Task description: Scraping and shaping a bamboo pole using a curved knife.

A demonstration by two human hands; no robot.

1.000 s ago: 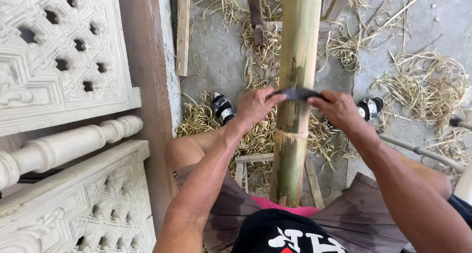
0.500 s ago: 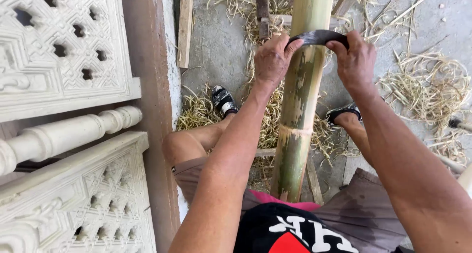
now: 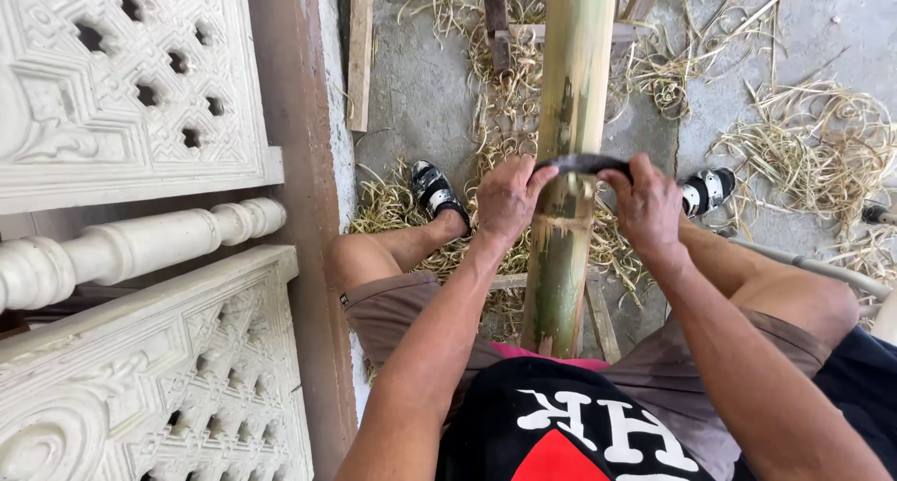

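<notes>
A long green-yellow bamboo pole [image 3: 572, 98] runs from my lap away up the middle of the view. Across it lies a curved dark blade [image 3: 581, 163], just above a pale node ring. My left hand [image 3: 505, 201] grips the blade's left end and my right hand [image 3: 647, 206] grips its right end, one on each side of the pole. My knees spread around the pole, with sandalled feet [image 3: 435, 191] on the concrete.
Dry straw-like shavings [image 3: 804, 144] litter the concrete floor. White carved lattice panels [image 3: 121, 79] and a turned baluster [image 3: 131, 247] stand at the left behind a brown post [image 3: 299, 163]. Wooden slats [image 3: 361, 51] lie under and beside the pole.
Both hands with the blade went up the pole away from me, then came back down toward me to the node ring.
</notes>
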